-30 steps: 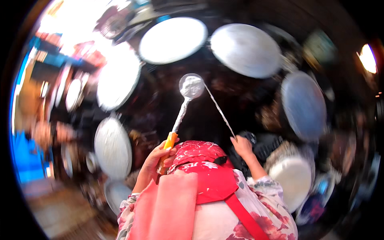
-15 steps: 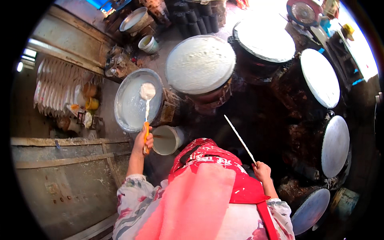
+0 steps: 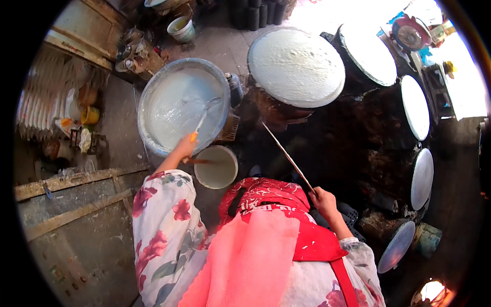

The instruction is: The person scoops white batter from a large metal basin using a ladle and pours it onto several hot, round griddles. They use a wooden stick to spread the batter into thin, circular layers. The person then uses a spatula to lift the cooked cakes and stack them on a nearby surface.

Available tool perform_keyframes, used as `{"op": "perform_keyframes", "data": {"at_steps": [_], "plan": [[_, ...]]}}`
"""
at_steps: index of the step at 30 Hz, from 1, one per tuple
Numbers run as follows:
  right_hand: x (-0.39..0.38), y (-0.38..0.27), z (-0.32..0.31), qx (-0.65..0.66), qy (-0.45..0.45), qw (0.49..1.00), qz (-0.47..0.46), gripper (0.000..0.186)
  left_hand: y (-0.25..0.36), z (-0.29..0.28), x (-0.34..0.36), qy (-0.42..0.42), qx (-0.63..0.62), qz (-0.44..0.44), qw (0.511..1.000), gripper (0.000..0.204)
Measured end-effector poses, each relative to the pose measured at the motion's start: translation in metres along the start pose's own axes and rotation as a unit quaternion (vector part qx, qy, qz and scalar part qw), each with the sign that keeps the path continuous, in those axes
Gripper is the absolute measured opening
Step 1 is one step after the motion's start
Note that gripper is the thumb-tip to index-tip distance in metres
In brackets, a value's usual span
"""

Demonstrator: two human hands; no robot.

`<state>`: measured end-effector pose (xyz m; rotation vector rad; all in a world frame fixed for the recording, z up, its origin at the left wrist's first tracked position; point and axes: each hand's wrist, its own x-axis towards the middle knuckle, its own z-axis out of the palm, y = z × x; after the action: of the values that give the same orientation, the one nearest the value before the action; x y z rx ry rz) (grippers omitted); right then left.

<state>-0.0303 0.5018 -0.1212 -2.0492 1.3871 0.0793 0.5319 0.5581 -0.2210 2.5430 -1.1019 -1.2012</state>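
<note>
Head view shows my left hand (image 3: 185, 147) closed around the orange handle of a ladle (image 3: 204, 115), and the bowl end of the ladle is dipped into the white batter in the big round basin (image 3: 148, 92). I hold the handle at its far end, I think so that my fingers stay out of the liquid. My left arm is stretched forward and a little to the left, with the flowered sleeve (image 3: 163, 204) pulled up to the forearm. Just below this hand stands a small white bucket (image 3: 217, 167), close beside the basin.

My right hand (image 3: 324, 198) is closed on a thin long stick (image 3: 287, 157), held at its lower end. The stick points up and to the left, toward the round steaming drum covered with white cloth (image 3: 296, 66). The right elbow is bent and kept near my body.
</note>
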Motion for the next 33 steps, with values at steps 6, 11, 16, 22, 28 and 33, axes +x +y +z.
{"op": "perform_keyframes", "data": {"at_steps": [6,11,16,22,28,33], "plan": [[0.094,-0.096,0.05,0.299,-0.138,0.944,0.021,0.043,0.012,0.042,-0.094,-0.284,-0.715,-0.094,0.632,0.034],[0.138,-0.168,0.074,0.452,-0.286,0.843,0.059,0.047,0.068,0.029,-0.155,-0.345,-0.904,0.022,0.252,0.036],[0.142,-0.225,0.038,0.48,-0.292,0.827,-0.018,0.047,0.099,-0.049,-0.226,-0.252,-0.869,0.137,0.403,0.04],[0.139,-0.269,-0.013,0.278,-0.075,0.904,-0.316,0.037,0.11,-0.08,-0.259,-0.002,-0.693,0.266,0.67,0.045],[0.111,-0.233,-0.014,0.13,0.028,0.907,-0.4,0.03,0.057,-0.043,-0.17,-0.065,-0.86,0.098,0.497,0.038],[0.095,-0.172,-0.012,0.139,0.017,0.961,-0.24,0.035,0.059,-0.053,-0.169,0.107,-0.702,0.074,0.7,0.033]]}}
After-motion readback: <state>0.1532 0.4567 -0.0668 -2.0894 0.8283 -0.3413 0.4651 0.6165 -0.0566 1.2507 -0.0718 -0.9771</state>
